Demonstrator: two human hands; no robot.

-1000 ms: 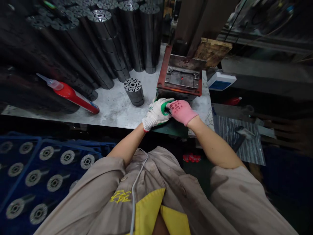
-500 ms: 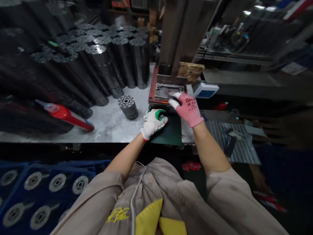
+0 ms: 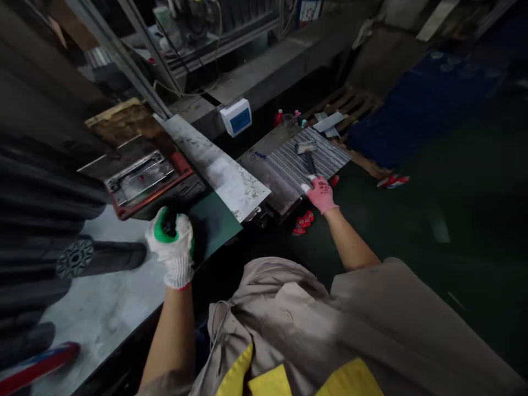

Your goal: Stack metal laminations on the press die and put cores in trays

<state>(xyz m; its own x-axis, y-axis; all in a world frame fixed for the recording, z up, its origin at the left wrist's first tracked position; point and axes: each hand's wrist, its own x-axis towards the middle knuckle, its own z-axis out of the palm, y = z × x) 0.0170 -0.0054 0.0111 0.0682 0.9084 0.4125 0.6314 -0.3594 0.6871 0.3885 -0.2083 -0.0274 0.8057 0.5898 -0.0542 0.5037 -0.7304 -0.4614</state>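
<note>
My left hand [image 3: 170,242], in a white glove with green palm, is curled at the front of a red-framed metal fixture [image 3: 142,181]. Its fingers close around something dark, mostly hidden by the glove. Over to the right, my right hand [image 3: 320,193], in a pink glove with white fingertips, reaches toward a hammer [image 3: 307,154]. Thumb and forefinger are apart at the end of the handle; whether they touch it is unclear. The hammer lies on a layer of grey metal strips [image 3: 284,159]. A small red spot shows on the fixture's plate.
At left, a dark slotted cylinder [image 3: 111,257] stands beside rows of tall dark cylinders [image 3: 37,220]. A red bottle [image 3: 39,366] lies at the near left. A white box with a blue screen [image 3: 236,117] sits behind a pale metal sheet [image 3: 218,170]. Red parts [image 3: 303,223] hang below the bench edge.
My view has swung right. My right hand has left the fixture and moved right to the hammer's handle. My left hand stays curled near the fixture's front.
</note>
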